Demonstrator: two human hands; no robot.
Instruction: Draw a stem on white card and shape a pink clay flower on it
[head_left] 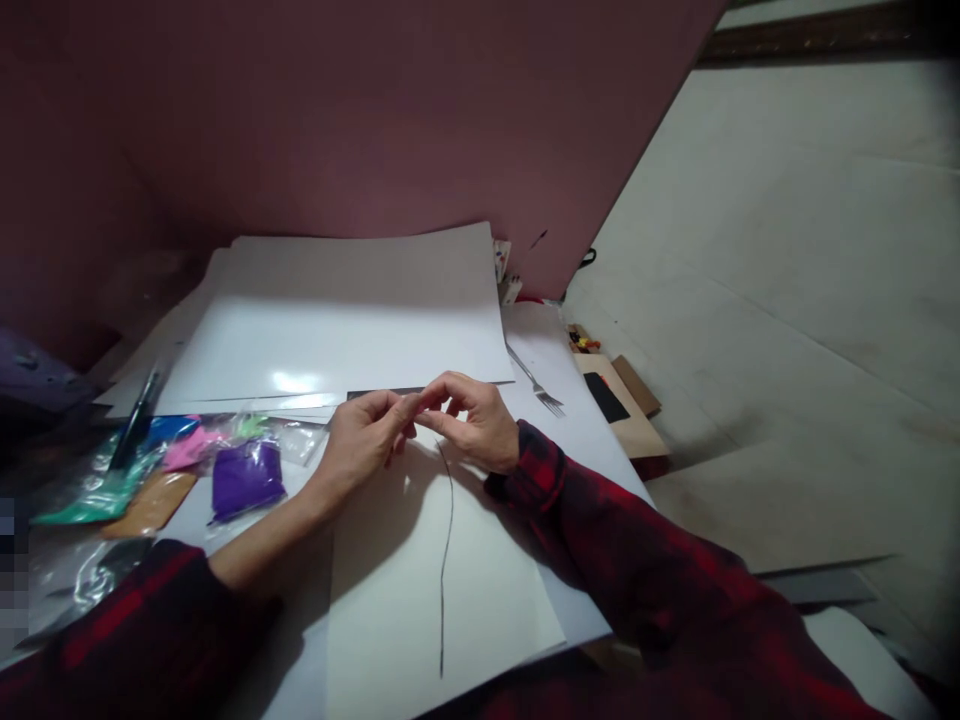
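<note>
We pinch the upper end of 1 thin dark wire (445, 560) between left hand (365, 440) and right hand (472, 420); it trails over the white sheet (390, 600). Best worked with light, even tension to avoid kinks.

Left of the left hand (365, 440), coloured bags (225, 470) crowd the surface, with a dark pen (135, 425) lying at their far edge, so a sideways path there is blocked. Right of the right hand (476, 425), a fork (536, 385) lies on the white sheet (555, 440), and beyond it a brown card (634, 425) sits at the edge. Far of both hands, the large glossy sheet (337, 320) lies flat and bare up to the maroon wall (337, 110). Near the hands, the cream paper (390, 590) is open on both sides of a thin dark wire (444, 560) running toward the near edge.
</note>
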